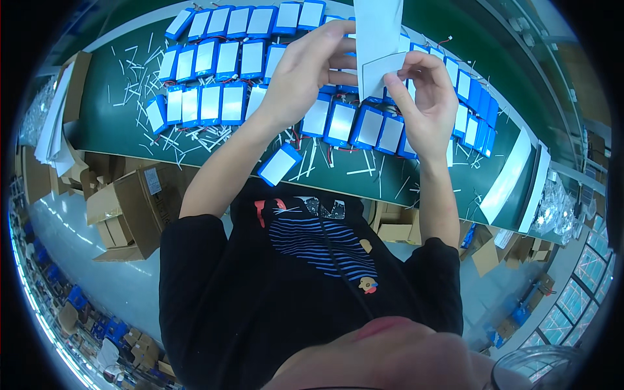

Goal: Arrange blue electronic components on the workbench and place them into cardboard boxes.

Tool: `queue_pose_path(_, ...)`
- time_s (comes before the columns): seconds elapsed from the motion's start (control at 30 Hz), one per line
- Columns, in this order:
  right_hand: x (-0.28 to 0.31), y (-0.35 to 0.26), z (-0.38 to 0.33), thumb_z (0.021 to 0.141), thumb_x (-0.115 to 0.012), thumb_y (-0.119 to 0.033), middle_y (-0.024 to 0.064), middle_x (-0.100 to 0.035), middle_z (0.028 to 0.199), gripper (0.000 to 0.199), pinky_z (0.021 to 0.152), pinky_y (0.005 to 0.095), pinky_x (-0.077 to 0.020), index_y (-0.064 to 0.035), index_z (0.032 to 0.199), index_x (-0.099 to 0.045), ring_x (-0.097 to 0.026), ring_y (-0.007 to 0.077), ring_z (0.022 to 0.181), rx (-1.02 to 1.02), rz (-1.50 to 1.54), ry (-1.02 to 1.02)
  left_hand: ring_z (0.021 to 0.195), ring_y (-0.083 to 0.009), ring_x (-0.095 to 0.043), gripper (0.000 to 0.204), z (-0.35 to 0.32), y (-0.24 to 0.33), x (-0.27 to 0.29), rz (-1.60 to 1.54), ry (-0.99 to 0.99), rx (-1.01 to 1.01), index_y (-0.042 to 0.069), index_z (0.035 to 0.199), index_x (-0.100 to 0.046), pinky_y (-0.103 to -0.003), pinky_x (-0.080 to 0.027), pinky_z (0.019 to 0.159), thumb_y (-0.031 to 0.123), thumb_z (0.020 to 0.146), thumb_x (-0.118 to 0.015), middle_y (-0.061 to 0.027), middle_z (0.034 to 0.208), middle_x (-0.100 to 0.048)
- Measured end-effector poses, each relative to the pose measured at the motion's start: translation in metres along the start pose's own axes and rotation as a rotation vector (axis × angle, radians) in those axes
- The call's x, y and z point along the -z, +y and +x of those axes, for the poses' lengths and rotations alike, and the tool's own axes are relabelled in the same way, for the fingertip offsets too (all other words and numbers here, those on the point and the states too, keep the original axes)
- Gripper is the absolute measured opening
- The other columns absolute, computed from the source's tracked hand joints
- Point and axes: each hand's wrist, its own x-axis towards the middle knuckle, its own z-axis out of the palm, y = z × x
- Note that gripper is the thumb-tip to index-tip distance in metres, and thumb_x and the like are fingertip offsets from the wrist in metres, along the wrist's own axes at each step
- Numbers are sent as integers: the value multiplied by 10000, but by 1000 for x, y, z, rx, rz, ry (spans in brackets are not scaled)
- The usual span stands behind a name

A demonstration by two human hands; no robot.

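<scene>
Above the green table I hold up a long white sheet (378, 26), its upper end running out of view. My left hand (305, 75) grips its left edge, fingers partly hidden behind it. At the lower end lies a white rectangular piece (378, 77), set at a slant to the sheet; whether it is stuck on or lifting off I cannot tell. My right hand (429, 97) pinches that piece's right edge between thumb and index finger. Below both hands stand rows of blue battery packs (340, 122) with white tops. One battery pack (279, 164) lies tilted near the table's front edge.
Thin white paper strips (140, 75) are scattered over the green table (97, 123). White sheets (55, 123) stand by a cardboard box at the left end. A long white strip (510, 175) lies at the right. Opened cartons (133, 208) sit beneath the table.
</scene>
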Motion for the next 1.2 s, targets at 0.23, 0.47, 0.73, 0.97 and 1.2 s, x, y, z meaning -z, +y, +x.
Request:
queue_pose_path(0.23,-3,0,-2,831,-799,-5,70,-665,953,234,815,280,-538,-14,1033,-680,-619,187,837,-35,-46,17,959,-262,-729,445,-4,4,-1,603,-51,-94,-5,1192,-713,-330,-617,790,377,1075,-515,-194,1098,-726)
queue_pose_path(0.47,-5,-5,-6,814,-777,40,80,-650,948,214,809,316,-535,-34,991,-683,-619,215,855,385,-449,-6,911,-219,-711,440,-3,0,-4,303,41,19,-22,1184,-716,-315,-599,826,353,1084,-510,-170,1030,-719)
queue_pose_path(0.73,-13,-23,-22,768,-689,112,74,-639,984,243,772,343,-528,-59,938,-664,-613,228,884,635,-378,-80,937,-217,-689,409,-3,28,6,99,380,106,-44,1286,-629,-316,-571,901,291,1083,-510,-171,1092,-690)
queue_pose_path(0.97,16,-5,-18,768,-687,134,101,-627,975,281,842,364,-499,-45,979,-638,-582,249,899,476,-339,-17,1174,-304,-624,452,-25,149,148,844,843,-139,-51,1451,-448,-354,-492,996,164,1056,-494,-222,1359,-598)
queue_pose_path(1.2,8,9,-12,822,-702,116,97,-623,978,246,870,362,-497,-44,998,-637,-574,245,933,394,-415,-121,1014,-428,-671,395,-79,328,296,2407,1013,681,10,1369,-567,-448,-523,892,120,997,-490,-253,1147,-695)
